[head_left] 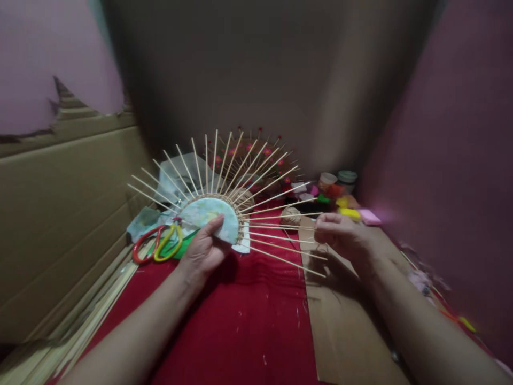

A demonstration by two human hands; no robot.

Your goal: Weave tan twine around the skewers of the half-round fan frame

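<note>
My left hand (206, 249) grips a half-round fan base (212, 211) covered in pale blue patterned cloth, thumb on top and fingers beneath. Thin wooden sticks (276, 198) radiate from its curved edge, where twine is woven between them. At the right, my right hand (336, 231) is closed with its fingertips at the outer end of a stick; whether they also pinch twine is too small to tell. Red-and-yellow-handled scissors (168, 243) lie left of my left hand. A ball of twine (290, 218) sits behind the right-hand sticks.
Red cloth (256, 326) covers the table, with a cardboard sheet (340, 331) at right. A decorated fan-shaped piece (256, 152) stands at the back. Long sticks (96, 315) lie along the cardboard wall (60, 224) at left. Coloured clay pieces (348, 214) and small tubs (347, 177) are back right.
</note>
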